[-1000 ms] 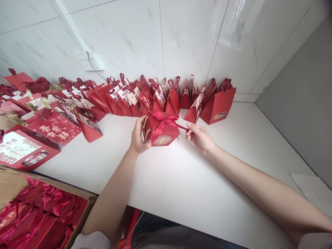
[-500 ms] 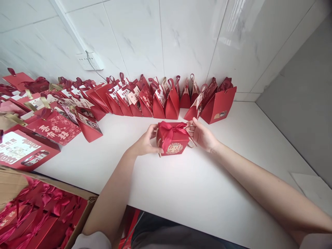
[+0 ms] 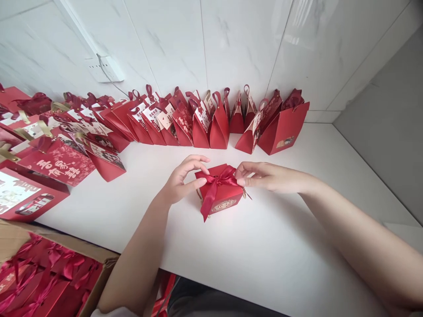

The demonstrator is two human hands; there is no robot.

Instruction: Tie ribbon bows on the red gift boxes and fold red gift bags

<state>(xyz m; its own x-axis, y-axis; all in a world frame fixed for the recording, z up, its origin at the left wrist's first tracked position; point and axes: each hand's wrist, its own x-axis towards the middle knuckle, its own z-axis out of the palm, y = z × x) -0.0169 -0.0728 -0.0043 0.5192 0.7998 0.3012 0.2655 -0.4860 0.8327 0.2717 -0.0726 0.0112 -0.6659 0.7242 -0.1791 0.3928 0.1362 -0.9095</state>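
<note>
A small red gift box (image 3: 228, 200) with a gold round emblem on its front sits on the white table. A shiny red ribbon bow (image 3: 220, 179) is tied across its top, one tail hanging down the front. My left hand (image 3: 185, 180) is at the bow's left loop, thumb and a finger close around it, with another finger stretched out above. On the other side, my right hand (image 3: 257, 176) pinches the bow's right loop, its fingers bent together. Bits of gold cord (image 3: 244, 192) show at the box's sides.
Red gift bags (image 3: 220, 125) with ribbon handles stand in a row along the tiled wall (image 3: 238, 48). More bags (image 3: 66, 163) crowd the table's left. At lower left, a cardboard carton (image 3: 105, 268) holds several red boxes with bows. A wall socket (image 3: 105, 69) has a cable plugged in.
My hands have left the box's sides and moved onto the bow. The right hand has turned over, palm down. The box sits slightly lower in view and is turned a little.
</note>
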